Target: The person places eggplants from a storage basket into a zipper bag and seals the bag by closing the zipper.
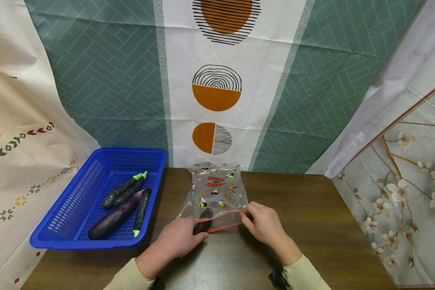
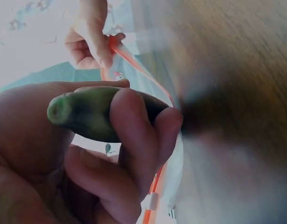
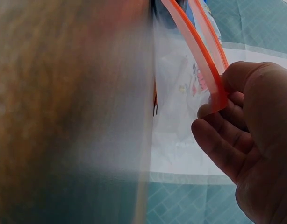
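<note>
A dark eggplant (image 1: pixel 201 227) with a green stem end lies in the curled fingers of my left hand (image 1: pixel 179 238). The left wrist view shows that eggplant (image 2: pixel 94 114) close up, its green end toward the camera. Its far end reaches into the mouth of a clear zip bag (image 1: pixel 217 193) printed with cartoon figures. At the bag's right corner, my right hand (image 1: pixel 264 221) pinches the red rim (image 3: pixel 204 60) between thumb and fingers. The two rim edges stand apart. The left fingers partly hide the rim's left end.
On the left stands a blue plastic basket (image 1: pixel 63 225) holding several eggplants, among them a large purple eggplant (image 1: pixel 114 217). The brown wooden table (image 1: pixel 304 229) extends to the right of the bag. A patterned cloth (image 1: pixel 217 117) hangs behind the table.
</note>
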Available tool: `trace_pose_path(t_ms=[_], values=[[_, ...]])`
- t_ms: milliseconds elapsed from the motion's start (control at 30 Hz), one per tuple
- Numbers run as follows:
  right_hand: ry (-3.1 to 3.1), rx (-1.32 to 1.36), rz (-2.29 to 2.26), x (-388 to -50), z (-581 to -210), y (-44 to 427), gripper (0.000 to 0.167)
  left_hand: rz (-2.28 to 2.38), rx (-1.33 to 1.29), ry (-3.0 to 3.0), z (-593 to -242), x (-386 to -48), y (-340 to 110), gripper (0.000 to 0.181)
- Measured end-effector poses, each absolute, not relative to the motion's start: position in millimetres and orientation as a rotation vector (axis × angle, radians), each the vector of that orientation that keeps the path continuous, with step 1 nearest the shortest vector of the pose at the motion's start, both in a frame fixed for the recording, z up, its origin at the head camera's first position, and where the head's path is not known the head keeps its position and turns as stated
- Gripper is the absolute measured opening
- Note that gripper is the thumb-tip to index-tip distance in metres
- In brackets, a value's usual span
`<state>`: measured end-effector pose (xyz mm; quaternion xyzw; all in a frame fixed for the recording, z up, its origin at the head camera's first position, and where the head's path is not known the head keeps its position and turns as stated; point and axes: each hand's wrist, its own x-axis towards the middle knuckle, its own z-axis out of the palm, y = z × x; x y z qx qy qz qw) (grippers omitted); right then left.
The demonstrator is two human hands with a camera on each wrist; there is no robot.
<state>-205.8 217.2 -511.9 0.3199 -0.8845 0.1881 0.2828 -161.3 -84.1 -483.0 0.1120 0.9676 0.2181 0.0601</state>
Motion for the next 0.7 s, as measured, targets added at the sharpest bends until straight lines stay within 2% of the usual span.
trace_pose_path(t_ms=[333,700], values=[[-2.358,0.853,0.49,-205.7,-511.5,216.8,0.023,0.853,0.377,2.832,-484.9,-161.4,-88.8,0.026],[-2.376,0.847,0.493,-205.1,-510.5,217.2,0.023,1.093,0.312,2.553,-475.9,-153.1,-93.6,0.03]])
